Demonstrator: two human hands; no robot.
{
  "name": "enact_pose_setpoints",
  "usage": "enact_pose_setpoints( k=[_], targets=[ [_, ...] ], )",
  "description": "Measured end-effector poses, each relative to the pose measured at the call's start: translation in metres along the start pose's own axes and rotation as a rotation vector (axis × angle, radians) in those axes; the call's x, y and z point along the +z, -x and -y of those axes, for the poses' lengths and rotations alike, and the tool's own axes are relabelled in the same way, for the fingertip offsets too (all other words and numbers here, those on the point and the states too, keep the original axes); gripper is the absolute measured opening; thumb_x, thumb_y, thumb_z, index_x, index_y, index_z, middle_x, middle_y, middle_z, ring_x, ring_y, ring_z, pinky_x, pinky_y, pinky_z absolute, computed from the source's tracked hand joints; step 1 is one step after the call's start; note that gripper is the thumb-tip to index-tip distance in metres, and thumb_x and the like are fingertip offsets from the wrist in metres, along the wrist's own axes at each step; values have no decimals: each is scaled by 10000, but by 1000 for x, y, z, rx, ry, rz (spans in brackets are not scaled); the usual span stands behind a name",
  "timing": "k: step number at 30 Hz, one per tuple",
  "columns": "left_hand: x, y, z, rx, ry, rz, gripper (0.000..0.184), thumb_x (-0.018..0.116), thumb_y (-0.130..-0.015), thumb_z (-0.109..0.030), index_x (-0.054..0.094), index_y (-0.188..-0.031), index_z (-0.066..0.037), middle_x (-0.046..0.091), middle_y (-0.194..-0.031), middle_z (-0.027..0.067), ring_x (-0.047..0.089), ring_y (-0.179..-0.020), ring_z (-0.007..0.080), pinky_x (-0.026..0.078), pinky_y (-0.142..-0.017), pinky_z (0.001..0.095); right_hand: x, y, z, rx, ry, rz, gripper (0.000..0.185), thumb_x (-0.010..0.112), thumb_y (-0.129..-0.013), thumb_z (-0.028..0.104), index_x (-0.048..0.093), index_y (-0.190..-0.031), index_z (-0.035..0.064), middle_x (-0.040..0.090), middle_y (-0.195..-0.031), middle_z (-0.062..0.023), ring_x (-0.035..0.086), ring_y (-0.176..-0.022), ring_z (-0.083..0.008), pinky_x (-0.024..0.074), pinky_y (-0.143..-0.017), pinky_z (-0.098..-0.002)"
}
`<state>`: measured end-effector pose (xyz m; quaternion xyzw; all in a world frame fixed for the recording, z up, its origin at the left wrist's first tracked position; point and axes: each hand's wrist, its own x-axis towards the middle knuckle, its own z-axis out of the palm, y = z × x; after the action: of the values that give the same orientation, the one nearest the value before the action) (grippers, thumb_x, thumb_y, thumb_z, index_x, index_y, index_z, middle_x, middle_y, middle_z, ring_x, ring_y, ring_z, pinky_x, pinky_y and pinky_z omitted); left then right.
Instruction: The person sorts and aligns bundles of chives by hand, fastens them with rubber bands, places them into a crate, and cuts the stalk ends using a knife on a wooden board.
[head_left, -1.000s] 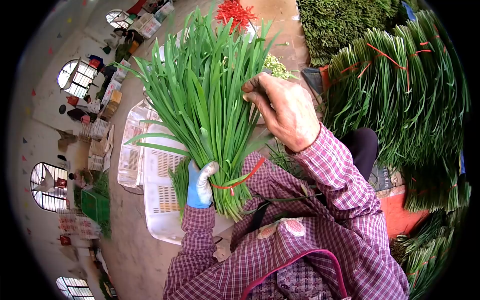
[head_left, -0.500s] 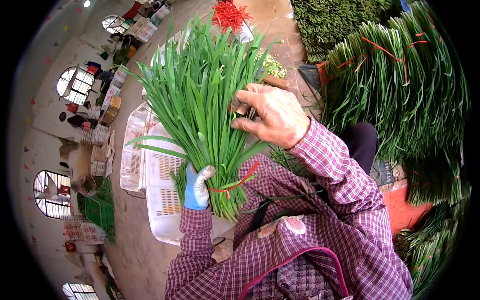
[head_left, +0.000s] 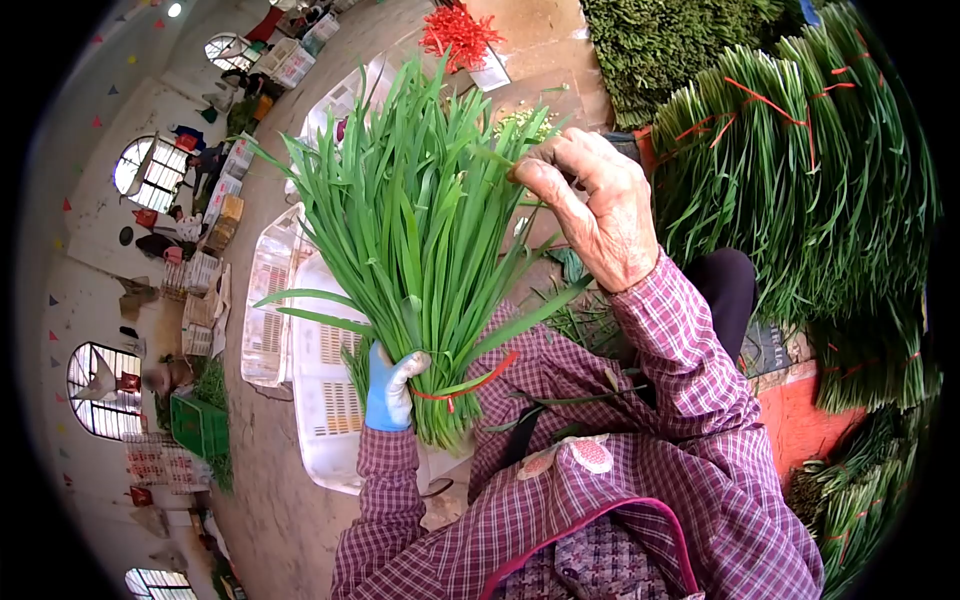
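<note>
The bundle of green leaves (head_left: 410, 230) is held before the body, leaf tips pointing away, with the white crate (head_left: 316, 445) behind it. Its stems, crossed by a red band (head_left: 484, 379), are clamped by the grip of the gloved left hand (head_left: 391, 388). A leaf blade (head_left: 491, 156) is pinched between the closed fingertips of the bare right hand (head_left: 597, 205).

- Your gloved left hand (head_left: 390, 385) gripped the green leaf bundle (head_left: 415, 240), which hid most of its fingers.
- A leaf tip (head_left: 488, 154) blurred beside your bare right hand (head_left: 598, 205), leaving your pinch unclear.
- The bundle covered part of the white crate (head_left: 322, 445).
- The picture's dark edge cropped greens (head_left: 855, 510) at lower right.
- Clutter (head_left: 228, 215) along the far wall (head_left: 95, 225) was too small to identify.
</note>
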<state>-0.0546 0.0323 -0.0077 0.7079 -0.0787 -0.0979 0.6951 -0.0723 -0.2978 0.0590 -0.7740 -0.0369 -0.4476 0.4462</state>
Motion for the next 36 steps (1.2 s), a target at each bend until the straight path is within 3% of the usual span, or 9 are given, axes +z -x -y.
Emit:
enact_pose_setpoints(
  k=[3, 5, 7, 8, 10, 14, 25, 29, 36],
  targets=[
    [-11, 0, 5, -19, 10, 79, 646, 595, -752, -44, 385, -1362, -4, 604, -1071, 74, 610, -816, 117, 531, -777, 248, -1, -3, 12, -98, 84, -5, 238, 670, -838, 308, 636, -882, 77, 536, -791, -86, 562, -791, -287, 463, -667, -392],
    [-16, 1, 11, -28, 37, 113, 681, 585, -753, -29, 355, -1394, -22, 596, -1077, 65, 592, -799, 98, 524, -766, 238, 0, -5, 18, -114, 157, 111, 217, 687, -807, 269, 622, -923, 98, 537, -864, -77, 552, -851, -276, 469, -698, -397],
    [-4, 6, 4, -6, 74, 4, 599, 654, -787, -48, 400, -1321, 47, 581, -882, 34, 525, -692, 93, 450, -646, 220, 8, -5, 19, -170, 168, 121, 203, 691, -796, 246, 623, -931, 111, 546, -875, -70, 555, -884, -278, 473, -719, -404],
    [-5, 8, 7, -8, 72, 6, 599, 654, -787, -48, 400, -1321, 47, 581, -882, 34, 525, -692, 93, 450, -646, 220, 12, -4, 18, -162, 177, 153, 212, 691, -789, 228, 619, -954, 115, 557, -879, -70, 559, -910, -280, 476, -740, -409],
    [-13, 12, 16, -14, 164, -47, 773, 637, -799, -39, 209, -1437, 47, 573, -863, 36, 496, -682, 101, 444, -670, 239, 20, -2, 18, -151, 159, 173, 217, 691, -786, 220, 614, -956, 111, 563, -884, -76, 561, -919, -281, 475, -738, -414],
    [-26, 14, 22, -80, 182, 31, 891, 623, -806, -38, 42, -1477, 35, 563, -846, 35, 509, -707, 116, 466, -737, 258, 24, -1, 17, -126, 115, 247, 229, 694, -768, 210, 596, -941, 97, 588, -870, -84, 579, -896, -291, 472, -720, -434],
    [-31, 14, 24, -75, 155, 28, 684, 625, -801, -78, 306, -1399, 18, 522, -850, -12, 471, -695, 93, 448, -747, 233, 17, -3, 10, -106, -129, 419, 267, 712, -779, 213, 591, -960, 57, 639, -834, -82, 619, -850, -316, 488, -722, -412],
    [-33, 15, 28, -83, 174, 15, 697, 622, -808, -70, 289, -1415, 11, 514, -829, -7, 467, -698, 102, 446, -766, 255, 18, -1, 7, -55, -162, 417, 294, 727, -772, 223, 594, -975, 57, 653, -828, -77, 630, -833, -314, 489, -733, -409],
    [-53, 12, 47, -103, 253, 47, 845, 629, -822, -41, 129, -1503, -30, 633, -974, 100, 589, -828, 181, 475, -889, 348, 15, -5, 6, 3, -285, 475, 392, 780, -743, 256, 612, -1033, 52, 684, -841, -73, 666, -824, -254, 501, -771, -372]
  ],
)
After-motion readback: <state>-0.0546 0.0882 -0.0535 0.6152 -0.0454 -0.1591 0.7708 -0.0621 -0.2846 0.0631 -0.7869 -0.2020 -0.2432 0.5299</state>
